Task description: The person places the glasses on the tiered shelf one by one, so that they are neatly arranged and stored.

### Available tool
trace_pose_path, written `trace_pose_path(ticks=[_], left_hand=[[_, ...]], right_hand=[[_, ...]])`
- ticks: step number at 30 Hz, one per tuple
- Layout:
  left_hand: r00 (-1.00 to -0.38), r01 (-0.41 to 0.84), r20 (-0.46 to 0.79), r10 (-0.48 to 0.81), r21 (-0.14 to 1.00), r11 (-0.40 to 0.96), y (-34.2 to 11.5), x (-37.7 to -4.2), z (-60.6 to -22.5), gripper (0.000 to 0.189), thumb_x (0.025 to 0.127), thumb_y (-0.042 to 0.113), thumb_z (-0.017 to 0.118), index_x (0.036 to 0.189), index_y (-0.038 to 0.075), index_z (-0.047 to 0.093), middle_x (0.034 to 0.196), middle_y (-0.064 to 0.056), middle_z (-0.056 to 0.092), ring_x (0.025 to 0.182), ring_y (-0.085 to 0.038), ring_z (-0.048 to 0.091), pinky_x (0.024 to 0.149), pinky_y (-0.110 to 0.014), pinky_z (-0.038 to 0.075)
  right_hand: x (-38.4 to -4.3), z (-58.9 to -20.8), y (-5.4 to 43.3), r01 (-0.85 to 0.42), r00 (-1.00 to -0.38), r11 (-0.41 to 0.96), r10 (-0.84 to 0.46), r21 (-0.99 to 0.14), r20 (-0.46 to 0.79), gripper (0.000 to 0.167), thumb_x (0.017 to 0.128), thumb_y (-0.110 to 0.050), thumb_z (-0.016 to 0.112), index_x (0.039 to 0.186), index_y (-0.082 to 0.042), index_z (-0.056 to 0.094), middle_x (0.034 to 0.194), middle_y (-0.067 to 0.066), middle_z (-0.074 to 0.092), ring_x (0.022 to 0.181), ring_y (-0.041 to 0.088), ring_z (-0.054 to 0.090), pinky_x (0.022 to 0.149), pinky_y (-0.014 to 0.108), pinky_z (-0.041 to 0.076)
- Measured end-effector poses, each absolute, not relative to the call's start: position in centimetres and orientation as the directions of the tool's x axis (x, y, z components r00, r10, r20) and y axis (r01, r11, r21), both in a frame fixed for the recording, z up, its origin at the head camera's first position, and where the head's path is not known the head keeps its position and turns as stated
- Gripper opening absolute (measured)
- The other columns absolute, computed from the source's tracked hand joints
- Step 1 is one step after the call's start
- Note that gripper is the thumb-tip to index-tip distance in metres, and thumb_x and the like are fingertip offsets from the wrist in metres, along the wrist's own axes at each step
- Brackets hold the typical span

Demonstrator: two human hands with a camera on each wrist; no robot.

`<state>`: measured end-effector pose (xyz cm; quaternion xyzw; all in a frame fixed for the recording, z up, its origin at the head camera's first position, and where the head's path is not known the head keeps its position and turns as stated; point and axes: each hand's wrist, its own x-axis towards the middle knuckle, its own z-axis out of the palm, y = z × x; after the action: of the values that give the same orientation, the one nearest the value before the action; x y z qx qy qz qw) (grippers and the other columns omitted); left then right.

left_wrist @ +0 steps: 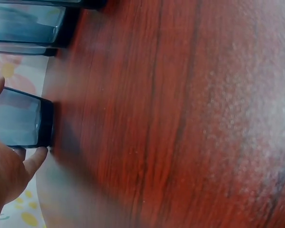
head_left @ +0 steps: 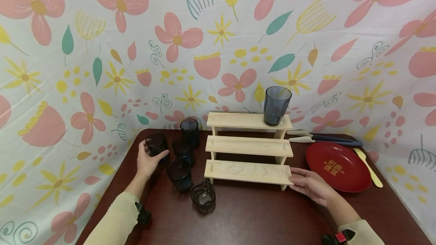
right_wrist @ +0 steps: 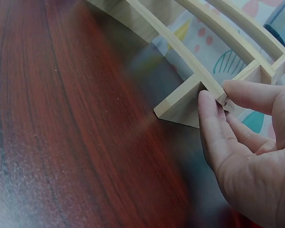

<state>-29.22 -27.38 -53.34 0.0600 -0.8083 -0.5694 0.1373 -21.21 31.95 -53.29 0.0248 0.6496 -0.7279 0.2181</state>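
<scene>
My left hand [head_left: 147,163] holds a dark tumbler [head_left: 157,142] at the table's far left corner, thumb on one side and fingers round the other. In the left wrist view that glass [left_wrist: 19,118] stands upright, its base at the tabletop. Three more dark tumblers stand just right of it: one behind [head_left: 189,131], one in the middle [head_left: 184,149] and one in front [head_left: 179,175]. My right hand [head_left: 311,186] pinches the right end of the bottom step of a three-tier wooden rack [head_left: 248,171], its thumb above and fingers below. A blue-grey tumbler [head_left: 276,106] stands on the top step.
In front of the tumblers sits a short dark glass [head_left: 203,196] with a wavy rim. Right of the rack lie a red plate [head_left: 316,154] with gold characters, a pale yellow knife [head_left: 369,167] and dark-handled tongs [head_left: 335,140]. A flower-patterned cloth [head_left: 218,48] hangs behind the table.
</scene>
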Motion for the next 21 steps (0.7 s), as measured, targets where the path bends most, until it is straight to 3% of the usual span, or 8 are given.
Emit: trace_pose_path(ticks=[11, 21], left_hand=[[-0.939, 0.057, 0.181, -0.292, 0.920, 0.388, -27.8, -28.8, -52.4, 0.089, 0.082, 0.035, 0.091, 0.151, 0.014, 0.038, 0.135, -0.016, 0.049, 0.120, -0.032, 0.052, 0.096, -0.047, 0.046], [-0.919, 0.141, 0.267, -0.290, 0.910, 0.390, -27.5, -28.7, -48.5, 0.085, 0.081, 0.039, 0.091, 0.149, 0.018, 0.043, 0.127, -0.009, 0.051, 0.110, -0.022, 0.052, 0.086, -0.034, 0.047]], right_hand=[[-21.4, -53.5, 32.1, 0.345, -0.900, -0.040, -0.296, -0.938, -0.319, 0.079, 0.105, -0.012, 0.061, 0.159, 0.014, 0.009, 0.132, 0.005, 0.062, 0.111, 0.015, 0.067, 0.097, 0.036, 0.055], [-21.4, -53.4, 32.2, 0.350, -0.900, -0.047, -0.293, -0.935, -0.322, 0.079, 0.104, -0.010, 0.062, 0.159, 0.014, 0.010, 0.129, 0.003, 0.064, 0.110, 0.014, 0.067, 0.095, 0.036, 0.056]])
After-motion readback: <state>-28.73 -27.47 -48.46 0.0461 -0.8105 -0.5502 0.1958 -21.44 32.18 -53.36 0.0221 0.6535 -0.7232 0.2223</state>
